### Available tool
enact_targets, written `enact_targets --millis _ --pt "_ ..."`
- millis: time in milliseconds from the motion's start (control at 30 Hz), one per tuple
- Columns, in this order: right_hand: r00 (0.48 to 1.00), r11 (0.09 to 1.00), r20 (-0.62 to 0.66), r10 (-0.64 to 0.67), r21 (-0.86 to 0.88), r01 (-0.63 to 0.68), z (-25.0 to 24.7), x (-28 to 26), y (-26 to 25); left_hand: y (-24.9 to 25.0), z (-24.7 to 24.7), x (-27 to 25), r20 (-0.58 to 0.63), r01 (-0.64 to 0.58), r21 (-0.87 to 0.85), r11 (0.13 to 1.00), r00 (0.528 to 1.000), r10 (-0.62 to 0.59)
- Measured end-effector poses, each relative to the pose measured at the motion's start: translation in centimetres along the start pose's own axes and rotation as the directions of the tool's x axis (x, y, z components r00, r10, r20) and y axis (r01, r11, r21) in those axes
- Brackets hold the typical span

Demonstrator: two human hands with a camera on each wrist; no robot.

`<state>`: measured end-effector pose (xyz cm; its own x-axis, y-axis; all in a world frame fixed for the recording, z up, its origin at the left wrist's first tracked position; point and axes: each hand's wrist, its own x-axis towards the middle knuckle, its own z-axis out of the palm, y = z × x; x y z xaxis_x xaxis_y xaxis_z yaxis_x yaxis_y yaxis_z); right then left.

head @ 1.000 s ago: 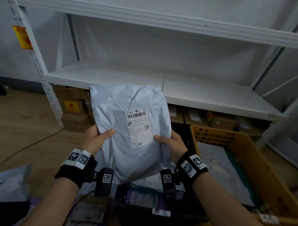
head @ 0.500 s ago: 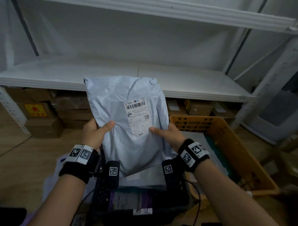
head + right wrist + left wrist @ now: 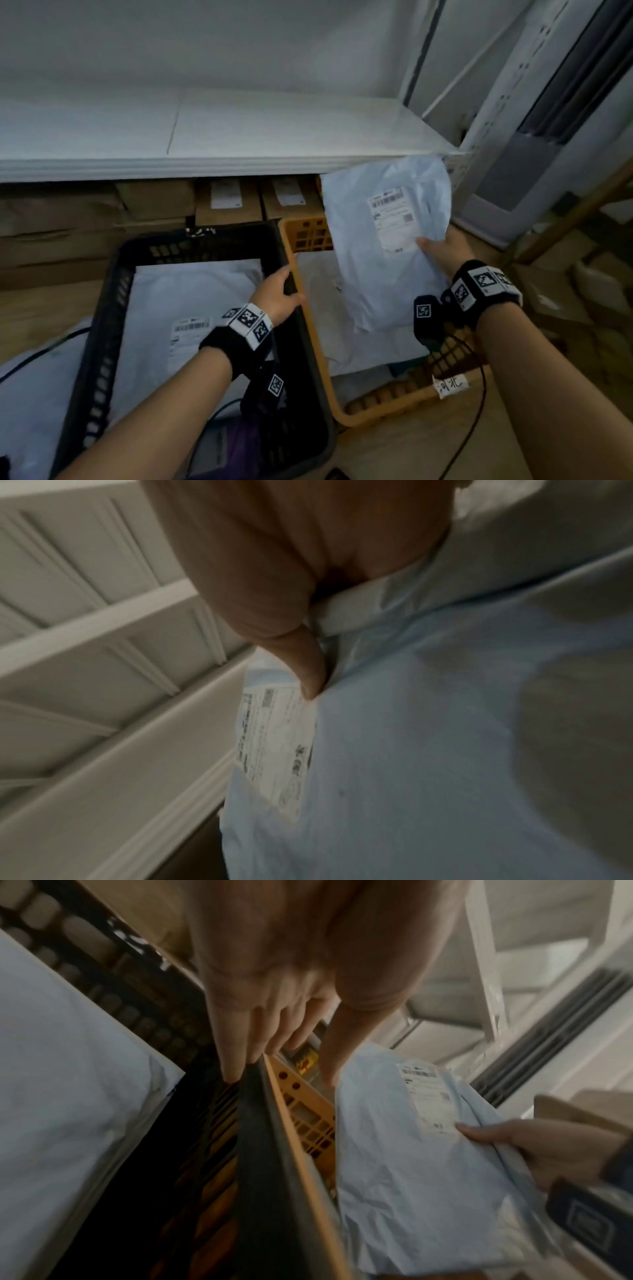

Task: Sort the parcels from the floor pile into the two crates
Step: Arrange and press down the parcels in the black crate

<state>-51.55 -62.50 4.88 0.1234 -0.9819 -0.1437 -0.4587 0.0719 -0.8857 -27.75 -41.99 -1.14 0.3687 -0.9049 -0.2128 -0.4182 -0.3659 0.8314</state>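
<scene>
While the scene is read from near to far, each line names one thing:

Left hand (image 3: 275, 294): laid on the shared edge between the two crates; the fingers are curled over the black rim and the thumb lies on the orange side, so the rim is grasped.

Black crate (image 3: 102, 342): set on the floor at the left, touching the orange crate; a pale parcel with a label (image 3: 190, 325) is lying flat inside it.

Orange crate (image 3: 376, 409): set on the floor at the right; pale parcels (image 3: 329, 329) are lying in it, and a handwritten tag (image 3: 451, 385) is fixed to its near wall.

Right hand (image 3: 445, 251): closed on the right edge of the held parcel, thumb pressed on the front just beside the shipping label, fingers hidden behind.

Held parcel (image 3: 380, 260): a pale blue-grey mailer bag, held upright and slightly tilted above the orange crate, to the left of the right hand and well apart from the left hand; its label (image 3: 390, 219) is turned to the head camera.

Cardboard boxes (image 3: 227, 205): stacked under the shelf, behind both crates.

White shelf (image 3: 274, 137): seen farthest back, above the boxes.
</scene>
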Motion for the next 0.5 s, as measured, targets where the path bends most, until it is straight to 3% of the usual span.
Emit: enact_targets --millis 67,133,233,333,400,433,500 --pt "0.986 0.988 0.111 0.127 -0.099 -0.116 0.7 1.5 1.9 -0.5 1.6 1.0 0.060 0.024 0.160 0.987 0.998 -0.034" --pt "0.931 0.962 0.271 0.243 -0.189 -0.196 2.4 2.2 3.3 -0.9 2.5 1.4 0.086 0.035 0.258 0.965 0.995 -0.059" --pt "0.893 0.891 0.331 0.306 -0.429 -0.146 6.3 2.5 5.4 -1.0 2.9 1.4 0.087 0.035 0.311 0.950 0.994 -0.065" --pt "0.929 0.619 0.235 0.286 -0.786 0.008 10.7 1.9 6.7 -0.6 2.7 1.1 0.093 0.043 0.336 0.941 0.993 -0.079" --pt "0.922 0.467 0.316 0.223 -0.865 0.183 13.1 1.7 6.9 -0.3 2.6 1.0 0.106 0.053 0.356 0.933 0.990 -0.096" --pt "0.888 0.422 0.414 0.201 -0.854 0.303 14.0 1.7 7.0 -0.2 2.6 1.0 0.110 0.056 0.362 0.930 0.989 -0.102" --pt "0.766 0.326 0.603 0.221 -0.786 0.525 15.8 1.4 7.5 -0.1 2.6 0.9 0.110 0.061 0.369 0.928 0.988 -0.109"
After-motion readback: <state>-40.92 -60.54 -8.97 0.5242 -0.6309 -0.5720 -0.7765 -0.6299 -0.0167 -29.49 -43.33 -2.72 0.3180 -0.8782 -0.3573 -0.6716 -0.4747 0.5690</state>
